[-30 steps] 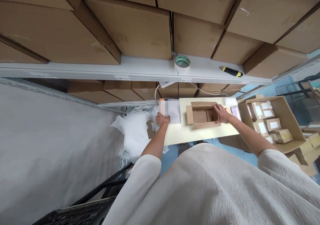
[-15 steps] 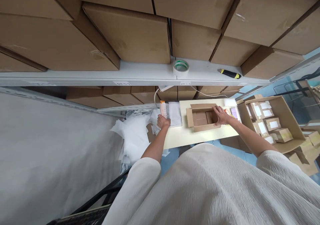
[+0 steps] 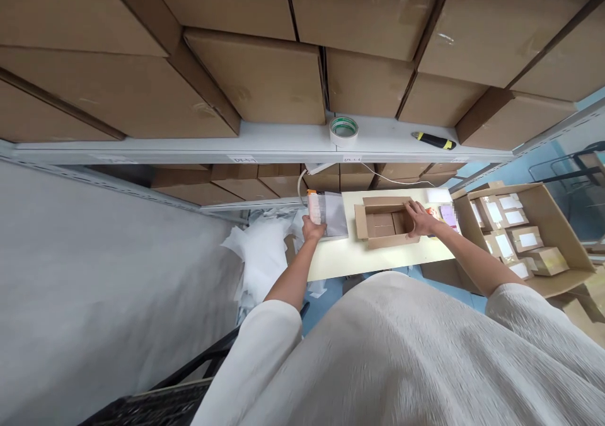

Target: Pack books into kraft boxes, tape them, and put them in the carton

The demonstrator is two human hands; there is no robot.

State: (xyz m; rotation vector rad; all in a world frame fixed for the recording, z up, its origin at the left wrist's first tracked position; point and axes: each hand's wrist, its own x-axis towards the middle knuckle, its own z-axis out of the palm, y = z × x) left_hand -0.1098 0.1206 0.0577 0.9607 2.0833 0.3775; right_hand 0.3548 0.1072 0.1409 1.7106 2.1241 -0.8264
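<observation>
My left hand (image 3: pixel 313 228) is closed on the near left edge of a flat packet (image 3: pixel 336 215) at the left end of the cream table. The packet has a pinkish left side with an orange corner, and a grey film covers its right part. My right hand (image 3: pixel 420 219) grips the right end of a small open cardboard box (image 3: pixel 391 242), fingers over its rim. The box's flaps stand outward, and inside it I see only bare brown cardboard. Just beyond the right hand lie a red-and-yellow item (image 3: pixel 432 213) and a purple one (image 3: pixel 448 215), partly covered by my wrist.
White foam sheets (image 3: pixel 265 249) are heaped left of the table (image 3: pixel 340 262). A large carton (image 3: pixel 567 224) of small labelled boxes stands at the right. On the shelf edge ahead sit a tape roll (image 3: pixel 344 130) and a black-and-yellow cutter (image 3: pixel 433 140), below large cartons (image 3: pixel 265 73).
The view has shifted slightly. The grey film on the packet lies differently, and the packet's near edge shows more. My right hand stays on the box.
</observation>
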